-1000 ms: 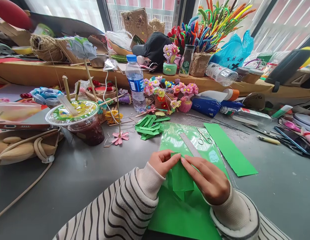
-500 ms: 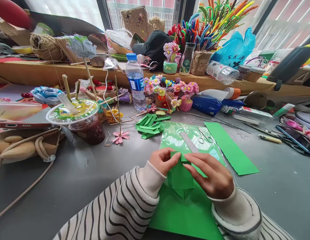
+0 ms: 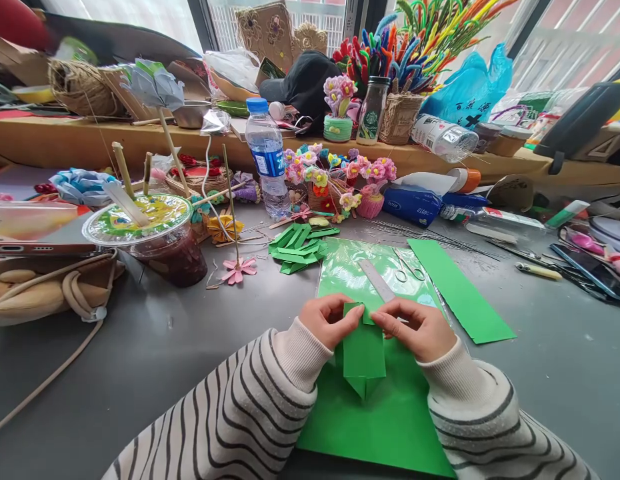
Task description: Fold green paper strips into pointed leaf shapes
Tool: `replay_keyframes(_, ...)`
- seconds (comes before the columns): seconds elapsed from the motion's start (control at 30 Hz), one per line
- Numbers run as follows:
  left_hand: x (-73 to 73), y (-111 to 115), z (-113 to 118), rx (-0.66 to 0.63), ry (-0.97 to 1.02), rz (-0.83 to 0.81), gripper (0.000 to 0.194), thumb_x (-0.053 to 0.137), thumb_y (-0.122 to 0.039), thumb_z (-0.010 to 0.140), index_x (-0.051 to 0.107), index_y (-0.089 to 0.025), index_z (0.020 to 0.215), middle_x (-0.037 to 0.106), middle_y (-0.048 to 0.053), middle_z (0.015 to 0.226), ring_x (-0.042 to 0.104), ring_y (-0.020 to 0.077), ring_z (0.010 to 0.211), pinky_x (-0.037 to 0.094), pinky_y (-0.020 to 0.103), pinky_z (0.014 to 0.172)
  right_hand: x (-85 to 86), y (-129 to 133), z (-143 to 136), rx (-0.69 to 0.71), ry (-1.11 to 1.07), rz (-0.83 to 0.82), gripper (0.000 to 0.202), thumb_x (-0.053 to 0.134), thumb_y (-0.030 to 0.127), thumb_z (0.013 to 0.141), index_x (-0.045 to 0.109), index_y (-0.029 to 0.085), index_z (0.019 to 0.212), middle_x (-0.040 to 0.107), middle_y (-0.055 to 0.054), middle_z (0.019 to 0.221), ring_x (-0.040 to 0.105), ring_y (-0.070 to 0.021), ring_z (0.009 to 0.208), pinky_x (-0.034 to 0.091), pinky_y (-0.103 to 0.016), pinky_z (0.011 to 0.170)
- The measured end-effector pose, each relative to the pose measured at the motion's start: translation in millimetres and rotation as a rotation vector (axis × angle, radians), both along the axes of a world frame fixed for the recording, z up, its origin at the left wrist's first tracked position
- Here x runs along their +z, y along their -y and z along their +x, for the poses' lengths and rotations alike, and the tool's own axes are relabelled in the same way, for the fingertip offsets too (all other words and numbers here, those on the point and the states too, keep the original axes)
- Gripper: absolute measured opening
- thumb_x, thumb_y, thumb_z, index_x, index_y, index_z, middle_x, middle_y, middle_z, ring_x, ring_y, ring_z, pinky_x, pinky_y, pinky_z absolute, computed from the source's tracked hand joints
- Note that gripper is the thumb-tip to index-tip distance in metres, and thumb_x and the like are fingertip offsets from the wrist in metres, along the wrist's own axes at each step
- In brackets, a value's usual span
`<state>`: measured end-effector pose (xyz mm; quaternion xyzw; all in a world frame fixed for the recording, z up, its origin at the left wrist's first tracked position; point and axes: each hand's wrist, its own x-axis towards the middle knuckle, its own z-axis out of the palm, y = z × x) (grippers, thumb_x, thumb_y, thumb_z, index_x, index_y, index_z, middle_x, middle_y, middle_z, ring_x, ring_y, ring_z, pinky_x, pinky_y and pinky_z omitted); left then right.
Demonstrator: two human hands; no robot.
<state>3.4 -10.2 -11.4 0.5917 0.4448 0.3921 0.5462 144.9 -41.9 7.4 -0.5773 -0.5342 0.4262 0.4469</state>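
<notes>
A folded piece of green paper (image 3: 364, 353), its lower end coming to a point, is held above the larger green sheets. My left hand (image 3: 331, 321) pinches its upper left edge between thumb and fingers. At the upper right edge, my right hand (image 3: 419, 328) has thumb and forefinger closed on the same folded paper. Beneath lies a green paper sheet (image 3: 375, 440), with a clear plastic packet (image 3: 340, 263) farther back. On the packet rest a metal ruler (image 3: 376, 280) and scissors (image 3: 407, 268).
A green paper strip (image 3: 463, 293) lies to the right. Folded green pieces (image 3: 297, 248) are heaped behind the packet, near a pink paper flower (image 3: 239, 271). A lidded drink cup (image 3: 163, 257) and a water bottle (image 3: 267, 160) stand at the left and back. Thin wires (image 3: 440, 238) lie behind.
My right hand's fingers have gone from stretched out to a pinch on the folded paper's upper right edge. My left hand keeps its hold. The view has shifted slightly.
</notes>
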Motion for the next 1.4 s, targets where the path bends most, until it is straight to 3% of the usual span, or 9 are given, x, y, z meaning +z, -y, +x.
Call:
replay_keyframes(0.3, 4.8, 1, -3, -0.117, -0.062, 0.044, 0.025, 0.05, -0.037, 0.063, 0.053, -0.012, 0.06, 0.035, -0.004, 0.042, 0.028, 0.0049, 0.039, 0.022, 0.019, 0.036, 5.9, -3, 7, 0.124, 0.006, -0.124, 0.017, 0.06, 0.03, 0.06, 0.055, 0.013, 0.058, 0.05, 0.002, 0.052, 0.045, -0.0073, 0.047, 0.04, -0.02, 0.045)
replay_keyframes(0.63, 8.9, 0, -3, -0.141, -0.087, 0.028, 0.027, 0.051, -0.038, 0.064, 0.05, -0.012, 0.054, 0.027, -0.006, 0.04, 0.025, 0.0038, 0.038, 0.019, 0.018, 0.035, 7.3, -3, 8, 0.123, -0.009, -0.108, 0.017, 0.058, 0.03, 0.062, 0.054, 0.014, 0.058, 0.047, 0.003, 0.049, 0.044, -0.007, 0.045, 0.038, -0.02, 0.044)
replay_keyframes(0.93, 12.6, 0, -5, -0.282, 0.073, -0.182, 0.027, 0.055, -0.035, 0.061, 0.057, -0.009, 0.071, 0.053, 0.002, 0.056, 0.048, 0.0103, 0.052, 0.039, 0.021, 0.047, 8.4, -1, 8, 0.115, -0.064, -0.114, 0.015, 0.059, 0.029, 0.06, 0.054, 0.015, 0.059, 0.049, 0.003, 0.052, 0.043, -0.0079, 0.047, 0.038, -0.021, 0.046)
replay_keyframes(1.23, 10.6, -1, -5, -0.325, 0.113, -0.223, 0.024, 0.057, -0.031, 0.061, 0.057, -0.01, 0.074, 0.058, 0.004, 0.064, 0.053, 0.0129, 0.059, 0.044, 0.024, 0.054, 1.6, -4, 7, 0.113, -0.241, -0.178, 0.013, 0.06, 0.028, 0.06, 0.06, 0.015, 0.059, 0.047, 0.003, 0.051, 0.041, -0.0073, 0.049, 0.034, -0.021, 0.048)
replay_keyframes(1.4, 9.6, 0, -3, -0.292, 0.128, -0.217, 0.022, 0.058, -0.029, 0.059, 0.058, -0.01, 0.071, 0.059, 0.004, 0.064, 0.053, 0.0129, 0.058, 0.044, 0.023, 0.052, -5.7, -4, 6, 0.039, -0.361, -0.242, 0.014, 0.064, 0.029, 0.056, 0.061, 0.015, 0.06, 0.047, 0.004, 0.048, 0.04, -0.0065, 0.047, 0.033, -0.02, 0.048)
